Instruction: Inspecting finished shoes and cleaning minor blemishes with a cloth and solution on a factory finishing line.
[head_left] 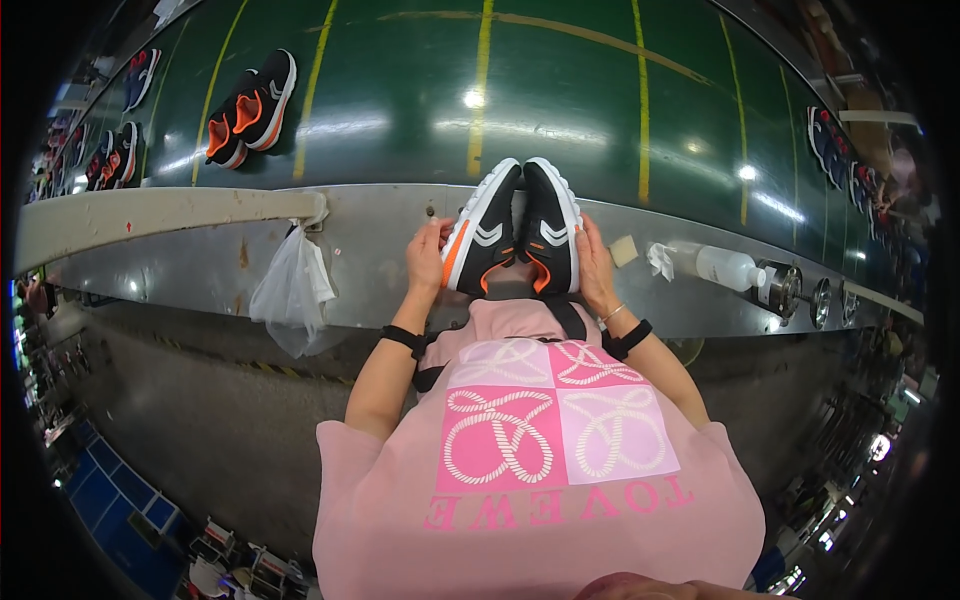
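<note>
A pair of black sneakers with white soles and orange lining stands side by side before me on the metal ledge, toes pointing away. My left hand (pixel 427 256) grips the outer heel side of the left sneaker (pixel 487 232). Along the outer side of the right sneaker (pixel 549 225), my right hand (pixel 597 264) is closed with its fingers against the sole. The fingertips of both hands are partly hidden by the shoes. The two toes lean close together at the edge of the green conveyor belt (pixel 560 110).
On the ledge to the right lie a small beige block (pixel 624 251), crumpled white tissue (pixel 661 261), a clear bottle (pixel 727 268) and a metal canister (pixel 778 288). A plastic bag (pixel 292 285) hangs at left from a beige bar (pixel 170 220). More sneakers (pixel 254 108) sit on the belt.
</note>
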